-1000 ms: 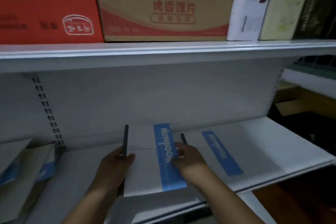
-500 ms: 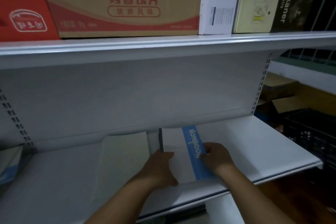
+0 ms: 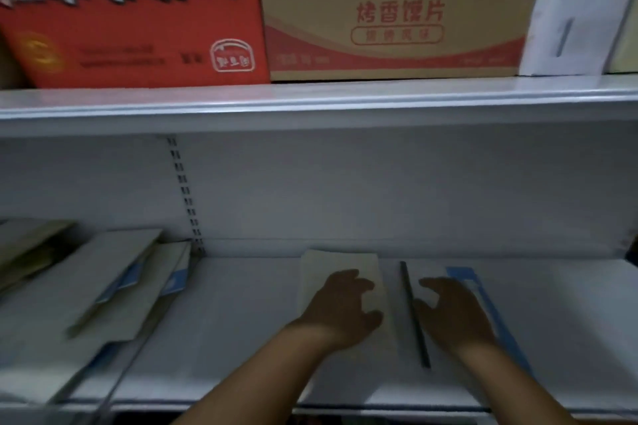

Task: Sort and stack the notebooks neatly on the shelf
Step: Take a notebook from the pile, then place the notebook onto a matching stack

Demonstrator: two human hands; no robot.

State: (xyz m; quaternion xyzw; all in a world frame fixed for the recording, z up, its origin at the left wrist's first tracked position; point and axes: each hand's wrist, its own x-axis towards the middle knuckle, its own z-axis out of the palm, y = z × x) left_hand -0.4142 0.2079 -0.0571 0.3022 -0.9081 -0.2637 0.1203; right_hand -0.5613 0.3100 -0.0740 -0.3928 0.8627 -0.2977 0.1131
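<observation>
A white notebook (image 3: pixel 431 274) with a blue stripe and a dark spine lies flat on the white shelf board (image 3: pixel 241 321). My right hand (image 3: pixel 452 312) rests on its cover with fingers loosely spread. Just to its left lies a pale cream notebook (image 3: pixel 331 260). My left hand (image 3: pixel 341 307) rests on top of it, thumb near its right edge. A narrow gap separates the two notebooks. Several more white and blue notebooks (image 3: pixel 114 286) lie in a slanted, untidy heap at the left end of the shelf.
The upper shelf (image 3: pixel 310 97) hangs low over the working space. It carries a red carton (image 3: pixel 138 28), a brown carton (image 3: pixel 397 10) and a white box (image 3: pixel 569 10). A perforated upright (image 3: pixel 184 190) runs down the back panel. Bare board extends to the right.
My left hand has left the blue-striped notebook and moved onto the cream notebook beside it. My right hand stays on the striped one. The view has swung left, bringing the heap into sight.
</observation>
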